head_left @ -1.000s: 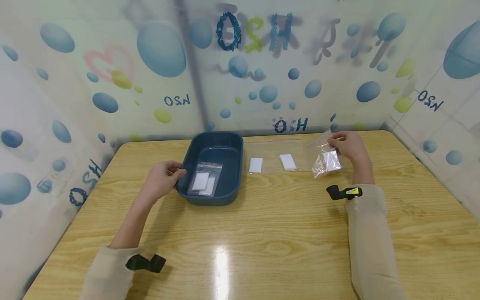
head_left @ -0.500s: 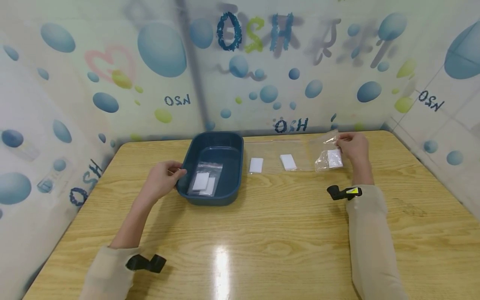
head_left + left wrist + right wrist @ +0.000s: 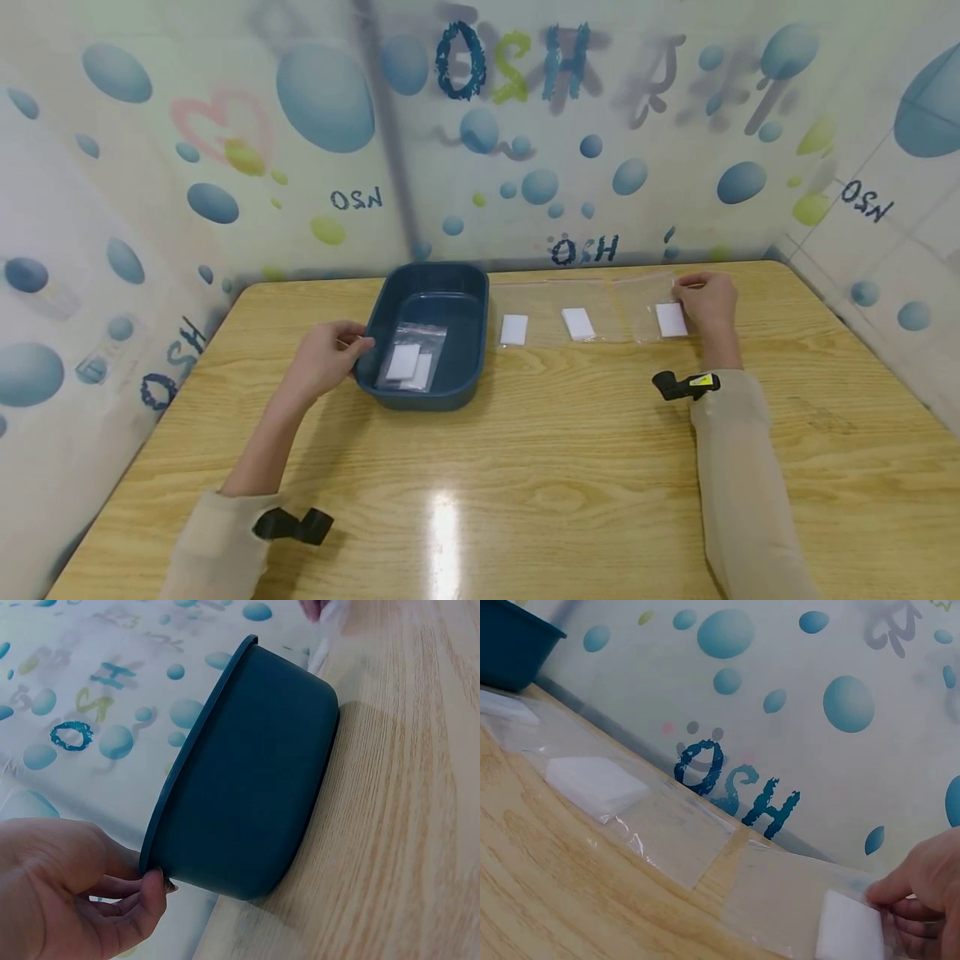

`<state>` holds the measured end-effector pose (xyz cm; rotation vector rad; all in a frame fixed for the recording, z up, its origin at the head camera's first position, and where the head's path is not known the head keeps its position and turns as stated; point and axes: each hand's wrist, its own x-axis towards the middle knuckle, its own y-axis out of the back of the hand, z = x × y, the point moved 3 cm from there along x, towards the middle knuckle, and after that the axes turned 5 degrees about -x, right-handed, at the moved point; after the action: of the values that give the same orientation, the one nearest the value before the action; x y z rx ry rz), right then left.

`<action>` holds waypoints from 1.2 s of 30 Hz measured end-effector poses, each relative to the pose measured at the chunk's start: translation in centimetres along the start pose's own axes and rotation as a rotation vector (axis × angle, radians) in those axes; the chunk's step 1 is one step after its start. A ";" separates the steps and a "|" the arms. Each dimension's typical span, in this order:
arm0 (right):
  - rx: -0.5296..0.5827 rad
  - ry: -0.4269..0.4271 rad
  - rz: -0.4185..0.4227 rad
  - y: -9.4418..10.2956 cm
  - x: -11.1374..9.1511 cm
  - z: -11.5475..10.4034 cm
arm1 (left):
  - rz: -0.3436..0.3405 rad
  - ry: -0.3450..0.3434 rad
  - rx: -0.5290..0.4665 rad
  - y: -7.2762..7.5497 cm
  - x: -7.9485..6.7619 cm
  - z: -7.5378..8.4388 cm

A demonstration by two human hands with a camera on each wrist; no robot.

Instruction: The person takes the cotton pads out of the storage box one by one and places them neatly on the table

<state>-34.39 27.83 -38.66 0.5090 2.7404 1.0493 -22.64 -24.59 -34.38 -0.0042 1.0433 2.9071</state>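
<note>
My left hand [image 3: 324, 360] pinches the left rim of a dark blue plastic basin [image 3: 423, 402], thumb outside it in the left wrist view. Inside the basin lies a clear zip bag [image 3: 422, 333] with white rectangular pieces [image 3: 402, 362] showing through. At the back right, my right hand [image 3: 708, 302] pinches the right edge of another clear zip bag [image 3: 643, 292], which holds one white piece [image 3: 671, 320]. In the right wrist view this bag [image 3: 772, 889] lies flat against the table, thumb at its upper corner.
Two more clear bags, a middle one [image 3: 592, 292] and a left one [image 3: 528, 293], lie in a row between basin and right hand, each with a white piece. The wooden table [image 3: 555, 467] ends at a patterned wall covering [image 3: 255, 183] behind and at the sides.
The right-hand bag has gone from raised and crumpled to lying flat, in line with the other two. My right hand has moved slightly right and lower. The left hand stays at the basin.
</note>
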 end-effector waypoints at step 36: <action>-0.006 -0.034 0.019 -0.8 -0.1 0.7 | 0.002 -0.012 -0.003 0.0 -0.1 0.5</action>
<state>-34.30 27.68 -39.74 0.5473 2.7072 1.0431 -22.50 -24.30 -34.02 0.0135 1.0380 2.9062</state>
